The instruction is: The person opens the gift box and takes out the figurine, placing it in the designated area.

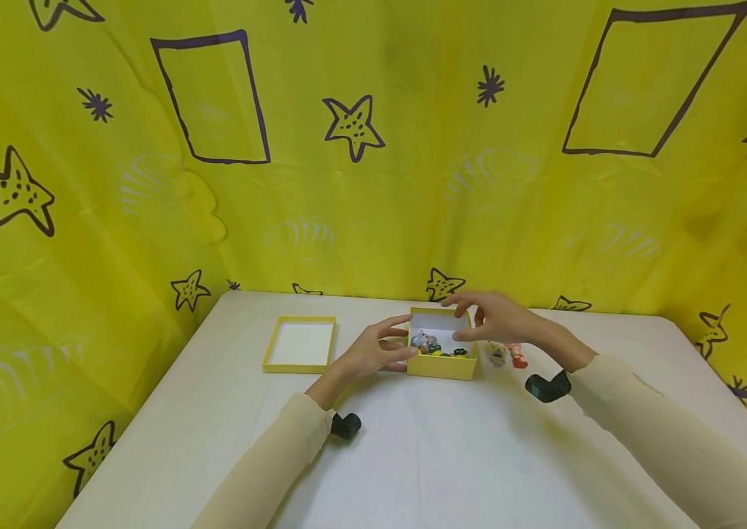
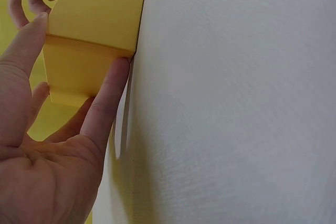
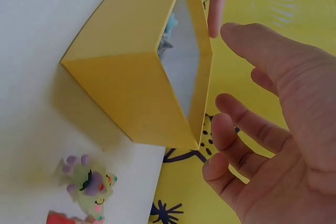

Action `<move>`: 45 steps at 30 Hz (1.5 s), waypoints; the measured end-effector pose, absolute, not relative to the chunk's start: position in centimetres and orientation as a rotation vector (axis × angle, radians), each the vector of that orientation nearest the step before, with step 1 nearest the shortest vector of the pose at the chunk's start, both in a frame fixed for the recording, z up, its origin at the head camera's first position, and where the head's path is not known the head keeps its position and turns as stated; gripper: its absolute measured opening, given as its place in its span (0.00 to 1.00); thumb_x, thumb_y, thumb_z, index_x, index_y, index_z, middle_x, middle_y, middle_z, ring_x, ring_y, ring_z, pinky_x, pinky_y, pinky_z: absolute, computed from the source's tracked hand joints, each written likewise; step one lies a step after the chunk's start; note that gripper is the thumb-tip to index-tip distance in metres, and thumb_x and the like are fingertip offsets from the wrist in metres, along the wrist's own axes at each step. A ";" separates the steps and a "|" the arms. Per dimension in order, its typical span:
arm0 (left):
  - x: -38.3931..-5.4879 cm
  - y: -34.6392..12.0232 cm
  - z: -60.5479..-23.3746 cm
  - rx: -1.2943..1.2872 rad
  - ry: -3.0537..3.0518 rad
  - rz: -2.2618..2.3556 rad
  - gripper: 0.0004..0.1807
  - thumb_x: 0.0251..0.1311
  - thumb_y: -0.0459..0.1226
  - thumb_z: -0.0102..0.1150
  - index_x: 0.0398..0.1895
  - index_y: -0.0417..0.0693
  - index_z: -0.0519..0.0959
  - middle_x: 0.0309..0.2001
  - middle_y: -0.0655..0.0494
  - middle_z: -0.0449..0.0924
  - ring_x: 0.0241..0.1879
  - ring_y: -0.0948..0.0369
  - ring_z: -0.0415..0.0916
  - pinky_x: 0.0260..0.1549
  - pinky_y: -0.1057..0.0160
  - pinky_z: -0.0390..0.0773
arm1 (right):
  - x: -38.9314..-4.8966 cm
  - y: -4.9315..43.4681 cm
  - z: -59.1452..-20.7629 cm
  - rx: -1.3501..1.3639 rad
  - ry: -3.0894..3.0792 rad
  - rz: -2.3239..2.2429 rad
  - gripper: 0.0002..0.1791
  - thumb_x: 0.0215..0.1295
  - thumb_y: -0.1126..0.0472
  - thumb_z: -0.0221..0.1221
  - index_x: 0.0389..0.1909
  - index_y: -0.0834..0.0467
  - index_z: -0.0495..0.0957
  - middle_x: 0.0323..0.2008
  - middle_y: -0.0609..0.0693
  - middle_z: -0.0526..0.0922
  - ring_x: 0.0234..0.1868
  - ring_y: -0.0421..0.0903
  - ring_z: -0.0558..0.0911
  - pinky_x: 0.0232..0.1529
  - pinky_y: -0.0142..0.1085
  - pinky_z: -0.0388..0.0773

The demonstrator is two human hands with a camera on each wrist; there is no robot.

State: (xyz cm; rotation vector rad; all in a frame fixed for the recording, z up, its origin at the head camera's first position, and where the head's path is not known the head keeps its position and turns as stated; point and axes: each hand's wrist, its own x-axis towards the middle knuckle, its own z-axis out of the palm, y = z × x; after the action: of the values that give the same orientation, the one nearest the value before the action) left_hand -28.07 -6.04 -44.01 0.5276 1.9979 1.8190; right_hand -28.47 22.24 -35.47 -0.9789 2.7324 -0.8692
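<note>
Touching the left side of the uncovered yellow box [image 1: 441, 368] on the white table [image 1: 439, 448], the left hand [image 1: 372, 351] has its fingers spread; the right hand [image 1: 504, 322], fingers parted and slightly bent, hovers by the right rim. Small figurines [image 1: 423, 340] lie inside, two outside figurines [image 1: 518, 357] just right, and a shallow lid [image 1: 301, 344] to the left.

Yellow fabric curtain [image 1: 413, 198] displaying dark-outlined starfish [image 1: 355, 126] across the upper frame, plain white tabletop [image 1: 446, 455] showing below, yellow rectangular box [image 1: 441, 367] revealing white inside at centre, plain cream sleeve [image 1: 664, 433] appearing lower right
</note>
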 end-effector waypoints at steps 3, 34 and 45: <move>-28.1 -6.0 -44.0 0.521 2.001 1.817 0.41 0.67 0.32 0.67 0.80 0.51 0.60 0.72 0.35 0.65 0.57 0.48 0.80 0.45 0.52 0.88 | -28.6 21.6 -35.7 -0.966 2.717 -0.892 0.32 0.62 0.57 0.73 0.65 0.58 0.75 0.50 0.59 0.84 0.29 0.47 0.76 0.29 0.34 0.78; -28.0 -6.2 -44.3 0.513 1.989 1.817 0.39 0.67 0.32 0.67 0.79 0.57 0.64 0.71 0.37 0.66 0.56 0.50 0.81 0.45 0.52 0.88 | -29.9 18.0 -38.8 -0.976 2.657 -0.771 0.30 0.66 0.57 0.70 0.65 0.65 0.75 0.49 0.60 0.85 0.40 0.49 0.82 0.41 0.40 0.84; -28.0 -6.0 -44.1 0.523 1.966 1.848 0.39 0.67 0.30 0.66 0.79 0.54 0.64 0.71 0.36 0.66 0.58 0.49 0.80 0.45 0.51 0.88 | -30.4 17.2 -39.3 -0.915 2.711 -0.559 0.29 0.66 0.53 0.70 0.64 0.60 0.76 0.47 0.53 0.85 0.44 0.47 0.83 0.48 0.43 0.84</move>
State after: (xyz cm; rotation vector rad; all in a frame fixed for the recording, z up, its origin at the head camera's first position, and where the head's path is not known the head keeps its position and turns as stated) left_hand -27.99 -6.03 -44.13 0.5226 1.9656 1.8478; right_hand -30.44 17.20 -39.31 -0.9152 2.7108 -0.5587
